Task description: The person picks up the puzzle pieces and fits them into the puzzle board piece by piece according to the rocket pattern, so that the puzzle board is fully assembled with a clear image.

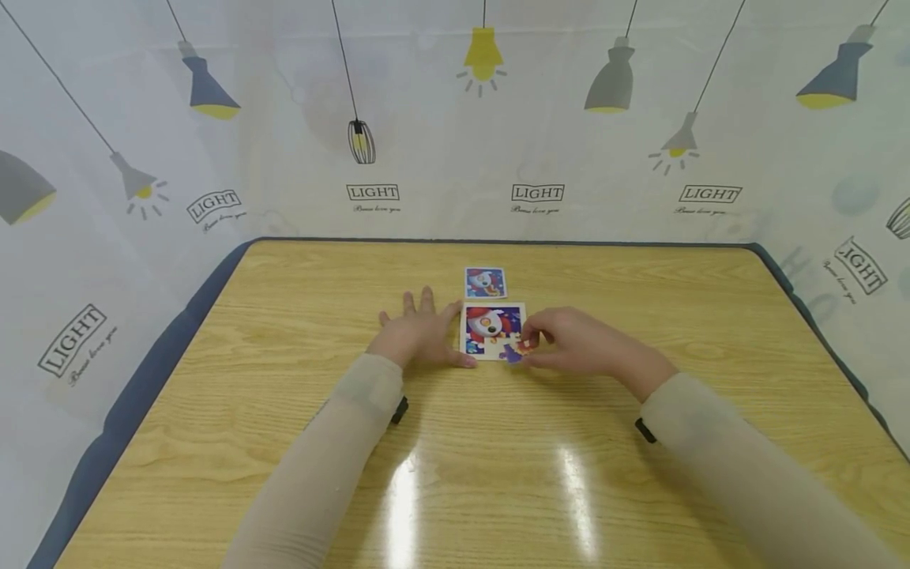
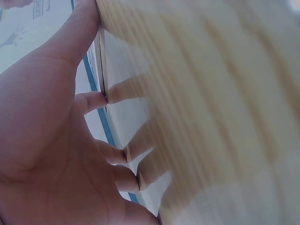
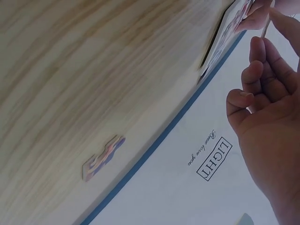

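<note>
A small picture puzzle (image 1: 486,324), with a red, white and purple cartoon figure and a white border, lies on the wooden table. My left hand (image 1: 423,332) rests beside its left edge, fingers spread, with thumb and index finger at the board's left corners. Over the lower right corner, my right hand (image 1: 569,340) pinches a purple and orange puzzle piece (image 1: 512,353) between thumb and fingers. In the right wrist view that piece shows as a thin edge (image 3: 266,27). A second colourful puzzle piece (image 3: 103,158) lies on the table near the right hand.
A smaller picture card (image 1: 486,282) with a similar image lies just behind the puzzle. The wooden table (image 1: 284,474) has a dark blue edge, and a white printed cloth (image 1: 426,197) with lamp drawings stands around its back and sides.
</note>
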A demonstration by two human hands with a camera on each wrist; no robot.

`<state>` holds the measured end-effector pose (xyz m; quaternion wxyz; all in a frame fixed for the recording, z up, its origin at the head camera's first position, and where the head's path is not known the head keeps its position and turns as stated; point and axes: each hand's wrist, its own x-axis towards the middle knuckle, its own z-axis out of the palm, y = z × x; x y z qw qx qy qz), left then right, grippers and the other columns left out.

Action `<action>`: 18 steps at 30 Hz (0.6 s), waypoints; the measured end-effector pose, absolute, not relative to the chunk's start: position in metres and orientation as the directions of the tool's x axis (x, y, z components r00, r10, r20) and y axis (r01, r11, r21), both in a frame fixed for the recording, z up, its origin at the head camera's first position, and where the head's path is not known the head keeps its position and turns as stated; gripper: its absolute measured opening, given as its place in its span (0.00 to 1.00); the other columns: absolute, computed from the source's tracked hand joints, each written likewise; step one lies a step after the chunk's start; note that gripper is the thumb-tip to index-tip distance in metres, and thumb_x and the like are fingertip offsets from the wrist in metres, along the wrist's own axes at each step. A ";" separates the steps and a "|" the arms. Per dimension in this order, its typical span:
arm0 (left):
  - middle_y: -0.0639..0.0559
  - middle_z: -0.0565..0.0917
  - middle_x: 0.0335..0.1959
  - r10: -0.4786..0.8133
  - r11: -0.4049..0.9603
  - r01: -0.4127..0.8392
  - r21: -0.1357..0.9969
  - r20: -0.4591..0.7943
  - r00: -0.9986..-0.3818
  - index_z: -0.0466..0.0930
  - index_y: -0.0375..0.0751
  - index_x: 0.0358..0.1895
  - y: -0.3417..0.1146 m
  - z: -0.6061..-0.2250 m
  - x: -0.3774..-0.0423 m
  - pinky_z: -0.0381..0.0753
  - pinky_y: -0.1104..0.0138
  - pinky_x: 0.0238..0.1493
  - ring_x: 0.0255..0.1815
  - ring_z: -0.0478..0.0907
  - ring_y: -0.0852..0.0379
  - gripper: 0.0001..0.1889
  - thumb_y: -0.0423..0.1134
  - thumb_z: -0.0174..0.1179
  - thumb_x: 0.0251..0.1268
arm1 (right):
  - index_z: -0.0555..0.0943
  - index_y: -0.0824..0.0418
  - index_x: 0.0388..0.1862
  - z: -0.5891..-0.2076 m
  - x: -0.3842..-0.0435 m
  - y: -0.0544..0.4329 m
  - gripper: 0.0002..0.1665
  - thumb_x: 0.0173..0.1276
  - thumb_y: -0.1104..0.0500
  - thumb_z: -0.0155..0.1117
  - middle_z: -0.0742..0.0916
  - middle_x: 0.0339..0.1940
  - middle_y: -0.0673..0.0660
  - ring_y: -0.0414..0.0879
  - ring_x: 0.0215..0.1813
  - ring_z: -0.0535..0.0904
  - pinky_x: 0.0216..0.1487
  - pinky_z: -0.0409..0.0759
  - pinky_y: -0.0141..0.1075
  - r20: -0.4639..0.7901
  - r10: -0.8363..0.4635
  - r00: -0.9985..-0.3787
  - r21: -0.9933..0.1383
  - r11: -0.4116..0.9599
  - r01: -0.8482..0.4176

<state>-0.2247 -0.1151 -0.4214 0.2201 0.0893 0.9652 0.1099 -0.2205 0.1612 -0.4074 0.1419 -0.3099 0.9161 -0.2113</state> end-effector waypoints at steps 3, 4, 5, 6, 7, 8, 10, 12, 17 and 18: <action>0.35 0.33 0.90 0.222 0.959 0.126 0.253 -0.402 -0.888 0.45 0.69 0.88 -0.115 -0.422 -0.225 0.36 0.18 0.76 0.88 0.30 0.25 0.61 0.80 0.66 0.55 | 0.86 0.55 0.45 -0.409 -0.221 0.155 0.13 0.71 0.49 0.76 0.87 0.38 0.49 0.44 0.40 0.78 0.44 0.79 0.39 -0.114 -0.618 -0.778 -0.468 0.724 -0.506; 0.35 0.32 0.90 0.223 0.959 0.125 0.254 -0.401 -0.889 0.45 0.69 0.88 -0.115 -0.422 -0.225 0.36 0.18 0.76 0.88 0.30 0.25 0.60 0.80 0.66 0.55 | 0.86 0.56 0.45 -0.410 -0.222 0.153 0.13 0.71 0.49 0.76 0.87 0.38 0.49 0.44 0.40 0.78 0.45 0.80 0.39 -0.107 -0.617 -0.779 -0.461 0.725 -0.511; 0.35 0.33 0.90 0.223 0.959 0.126 0.255 -0.399 -0.889 0.45 0.69 0.88 -0.116 -0.422 -0.225 0.37 0.18 0.76 0.88 0.30 0.25 0.60 0.80 0.66 0.55 | 0.86 0.56 0.44 -0.410 -0.222 0.150 0.13 0.71 0.49 0.76 0.87 0.38 0.50 0.44 0.39 0.78 0.45 0.80 0.40 -0.102 -0.617 -0.780 -0.454 0.727 -0.515; 0.35 0.33 0.90 0.223 0.958 0.125 0.257 -0.399 -0.889 0.45 0.69 0.88 -0.116 -0.422 -0.225 0.37 0.18 0.76 0.88 0.30 0.25 0.60 0.79 0.66 0.55 | 0.86 0.56 0.45 -0.411 -0.223 0.148 0.13 0.71 0.49 0.76 0.87 0.38 0.50 0.45 0.40 0.78 0.45 0.80 0.40 -0.101 -0.613 -0.784 -0.447 0.732 -0.514; 0.35 0.33 0.90 0.222 0.958 0.124 0.258 -0.399 -0.890 0.45 0.69 0.88 -0.116 -0.422 -0.225 0.37 0.18 0.76 0.88 0.30 0.25 0.60 0.79 0.67 0.55 | 0.86 0.56 0.45 -0.413 -0.223 0.145 0.13 0.71 0.49 0.75 0.87 0.38 0.50 0.44 0.40 0.78 0.46 0.81 0.40 -0.103 -0.607 -0.788 -0.441 0.738 -0.511; 0.35 0.33 0.90 0.222 0.958 0.122 0.260 -0.398 -0.890 0.46 0.69 0.88 -0.116 -0.422 -0.226 0.37 0.18 0.77 0.88 0.30 0.25 0.60 0.79 0.67 0.55 | 0.85 0.56 0.44 -0.414 -0.224 0.143 0.13 0.72 0.49 0.75 0.87 0.38 0.50 0.44 0.39 0.78 0.46 0.81 0.40 -0.105 -0.604 -0.790 -0.436 0.742 -0.510; 0.35 0.33 0.90 0.222 0.958 0.123 0.259 -0.397 -0.891 0.46 0.69 0.88 -0.117 -0.423 -0.226 0.37 0.18 0.77 0.88 0.30 0.25 0.60 0.79 0.67 0.55 | 0.86 0.57 0.45 -0.417 -0.225 0.138 0.14 0.72 0.49 0.75 0.88 0.38 0.50 0.43 0.38 0.79 0.45 0.82 0.40 -0.114 -0.595 -0.796 -0.427 0.752 -0.501; 0.35 0.33 0.90 0.221 0.959 0.123 0.257 -0.395 -0.892 0.46 0.69 0.88 -0.117 -0.423 -0.226 0.38 0.18 0.77 0.88 0.30 0.25 0.60 0.79 0.67 0.55 | 0.86 0.57 0.45 -0.420 -0.226 0.134 0.15 0.71 0.48 0.76 0.88 0.37 0.50 0.42 0.38 0.79 0.45 0.83 0.39 -0.122 -0.585 -0.802 -0.420 0.763 -0.492; 0.35 0.34 0.90 0.227 0.957 0.130 0.260 -0.389 -0.893 0.46 0.69 0.88 -0.117 -0.423 -0.226 0.38 0.18 0.76 0.88 0.31 0.25 0.60 0.80 0.67 0.55 | 0.85 0.58 0.44 -0.425 -0.228 0.126 0.15 0.71 0.48 0.76 0.87 0.35 0.50 0.42 0.36 0.79 0.43 0.83 0.38 -0.134 -0.564 -0.815 -0.391 0.785 -0.480; 0.35 0.34 0.90 0.229 0.956 0.131 0.262 -0.388 -0.893 0.46 0.69 0.88 -0.117 -0.423 -0.226 0.38 0.18 0.76 0.88 0.31 0.25 0.60 0.80 0.67 0.55 | 0.85 0.57 0.44 -0.424 -0.228 0.125 0.15 0.71 0.48 0.76 0.87 0.35 0.50 0.43 0.36 0.79 0.42 0.83 0.38 -0.139 -0.556 -0.820 -0.386 0.793 -0.472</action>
